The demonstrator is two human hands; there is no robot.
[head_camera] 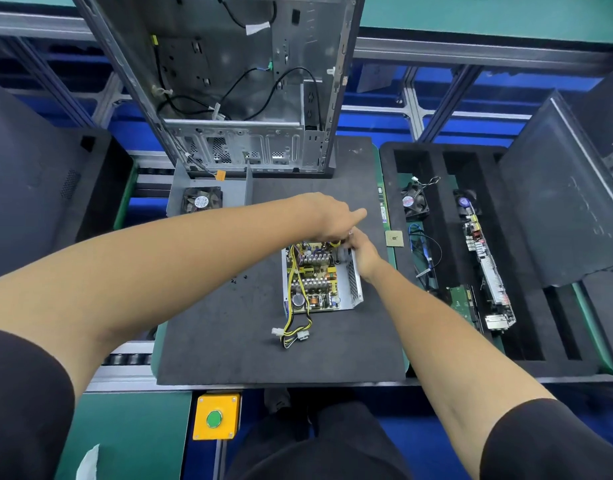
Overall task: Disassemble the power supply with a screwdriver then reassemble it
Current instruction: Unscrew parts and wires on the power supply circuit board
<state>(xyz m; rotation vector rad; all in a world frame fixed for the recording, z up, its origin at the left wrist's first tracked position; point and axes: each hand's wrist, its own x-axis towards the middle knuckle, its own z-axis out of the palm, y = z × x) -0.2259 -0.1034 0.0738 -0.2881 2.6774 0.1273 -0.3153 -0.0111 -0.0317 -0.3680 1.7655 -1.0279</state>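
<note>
The power supply (315, 275) lies open on the black foam mat (228, 323), its circuit board bare inside the grey metal base. Yellow and black cables with white plugs (293, 332) trail from its near end. My left hand (332, 216) reaches across over the far end of the unit, fingers curled down onto it and one finger sticking out to the right. My right hand (362, 251) grips the far right corner of the casing, fingertips touching the left hand. No screwdriver shows. The removed cover with its fan (208, 199) lies at the mat's far left.
An empty computer case (235, 98) stands upright behind the mat. Tiny black screws (239, 278) lie left of the unit. A black foam tray (436, 265) to the right holds a small fan, cables and circuit boards. A yellow box with a green button (215, 417) sits at the front edge.
</note>
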